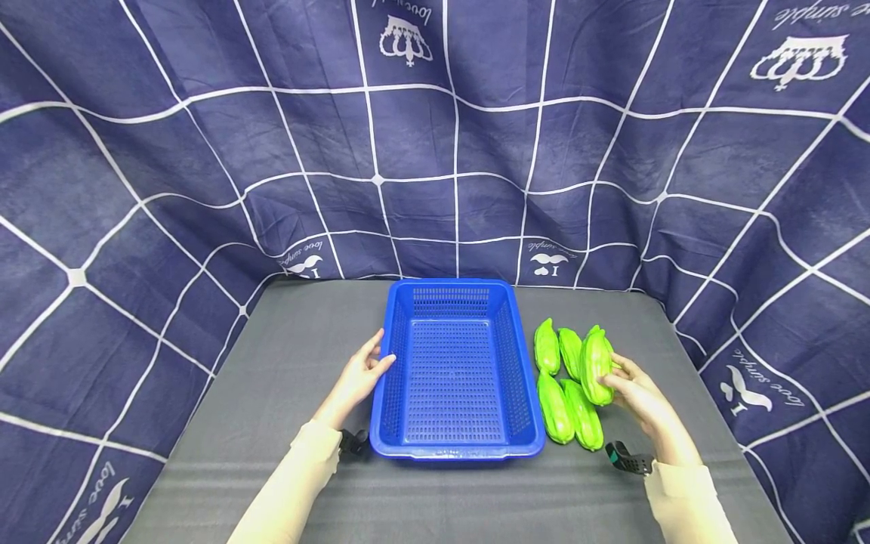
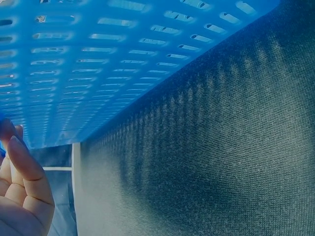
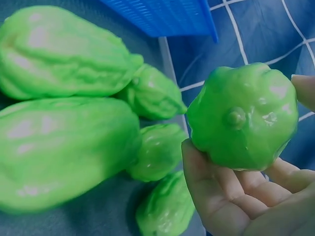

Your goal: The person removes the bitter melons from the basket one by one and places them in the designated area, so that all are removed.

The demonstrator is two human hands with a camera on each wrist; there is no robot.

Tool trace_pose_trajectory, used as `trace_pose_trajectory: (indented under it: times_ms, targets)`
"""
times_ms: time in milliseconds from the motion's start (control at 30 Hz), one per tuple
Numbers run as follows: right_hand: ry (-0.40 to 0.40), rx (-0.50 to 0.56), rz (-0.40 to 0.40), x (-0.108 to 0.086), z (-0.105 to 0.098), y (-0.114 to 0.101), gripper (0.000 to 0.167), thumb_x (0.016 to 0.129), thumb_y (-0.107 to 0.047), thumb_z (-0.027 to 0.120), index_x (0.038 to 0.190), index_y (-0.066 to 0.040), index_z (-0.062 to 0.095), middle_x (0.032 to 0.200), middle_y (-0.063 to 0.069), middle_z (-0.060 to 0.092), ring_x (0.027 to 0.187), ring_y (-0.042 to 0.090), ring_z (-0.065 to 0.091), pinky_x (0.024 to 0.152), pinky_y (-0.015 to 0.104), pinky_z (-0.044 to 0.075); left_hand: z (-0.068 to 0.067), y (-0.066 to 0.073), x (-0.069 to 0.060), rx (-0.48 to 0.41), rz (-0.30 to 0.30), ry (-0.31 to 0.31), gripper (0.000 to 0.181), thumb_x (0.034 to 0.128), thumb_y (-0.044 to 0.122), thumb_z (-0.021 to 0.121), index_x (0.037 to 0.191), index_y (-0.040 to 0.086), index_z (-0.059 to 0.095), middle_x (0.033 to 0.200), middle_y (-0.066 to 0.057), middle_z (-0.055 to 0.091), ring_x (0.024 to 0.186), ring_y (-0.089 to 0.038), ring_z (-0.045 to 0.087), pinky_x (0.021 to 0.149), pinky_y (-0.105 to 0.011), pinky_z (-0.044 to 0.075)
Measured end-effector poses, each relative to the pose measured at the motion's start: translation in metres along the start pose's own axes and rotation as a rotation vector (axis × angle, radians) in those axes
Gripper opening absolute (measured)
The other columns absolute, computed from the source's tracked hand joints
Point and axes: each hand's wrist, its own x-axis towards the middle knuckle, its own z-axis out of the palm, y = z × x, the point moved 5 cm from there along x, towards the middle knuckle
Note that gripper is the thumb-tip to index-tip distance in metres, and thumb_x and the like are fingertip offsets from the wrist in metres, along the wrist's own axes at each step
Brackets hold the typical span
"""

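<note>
A bright green, ridged gourd [image 1: 596, 366] is in my right hand [image 1: 639, 393], raised above the grey table. From the right wrist view the end of this gourd [image 3: 243, 118], with its small nub, faces the camera, thumb and fingers around it. Several similar gourds lie close together below and left of that hand, such as a front one [image 1: 556, 408] and a back one [image 1: 547, 347]. My left hand [image 1: 356, 378] grips the left rim of a blue perforated plastic basket [image 1: 457, 452]; the left wrist view shows its thumb and fingers [image 2: 27, 172] at the edge.
The basket stands mid-table, left of the gourds. A grey cloth covers the table [image 1: 292, 340]. Dark blue curtain [image 1: 476, 151] with white lines hangs along the back and both sides. Dark wrist straps [image 1: 628, 459] sit on the wrists.
</note>
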Motion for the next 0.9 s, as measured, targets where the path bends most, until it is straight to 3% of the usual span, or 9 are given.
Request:
trace_pose_trajectory:
  times_ms: [300, 500, 733, 900]
  targets:
    - [0.01, -0.053, 0.018, -0.005, -0.007, 0.011, 0.071, 0.095, -0.006, 0.05, 0.151, 0.012, 0.01, 0.104, -0.014, 0.056, 0.088, -0.006, 0.057, 0.077, 0.023, 0.05, 0.0, -0.002, 0.0, 0.002, -0.009, 0.001, 0.065, 0.0959, 0.012, 0.064, 0.152, 0.002, 0.033, 0.125, -0.03, 0.059, 0.081, -0.027, 0.069, 0.069, -0.032, 0.055]
    - [0.02, -0.089, 0.038, -0.007, -0.013, 0.018, 0.071, 0.094, -0.007, 0.051, 0.15, 0.013, 0.011, 0.111, -0.004, 0.057, 0.086, -0.006, 0.057, 0.076, 0.022, 0.05, 0.0, -0.001, 0.0, 0.003, -0.018, -0.002, 0.064, 0.096, 0.013, 0.064, 0.152, 0.003, 0.034, 0.128, -0.03, 0.058, 0.085, -0.03, 0.07, 0.073, -0.039, 0.057]
    - [0.016, -0.129, 0.059, -0.01, -0.016, 0.028, 0.071, 0.094, -0.005, 0.05, 0.149, 0.016, 0.01, 0.129, 0.025, 0.051, 0.086, -0.006, 0.056, 0.076, 0.022, 0.05, 0.001, -0.001, 0.0, -0.009, -0.016, -0.001, 0.064, 0.096, 0.012, 0.063, 0.152, 0.003, 0.034, 0.126, -0.03, 0.059, 0.083, -0.029, 0.069, 0.07, -0.034, 0.056]
    - [0.011, -0.137, 0.07, -0.012, -0.018, 0.033, 0.071, 0.093, -0.004, 0.05, 0.148, 0.017, 0.009, 0.129, 0.029, 0.05, 0.085, -0.004, 0.057, 0.075, 0.023, 0.051, 0.0, -0.001, 0.0, -0.009, -0.006, -0.005, 0.064, 0.0961, 0.012, 0.063, 0.152, 0.002, 0.033, 0.125, -0.03, 0.059, 0.081, -0.028, 0.069, 0.068, -0.03, 0.055]
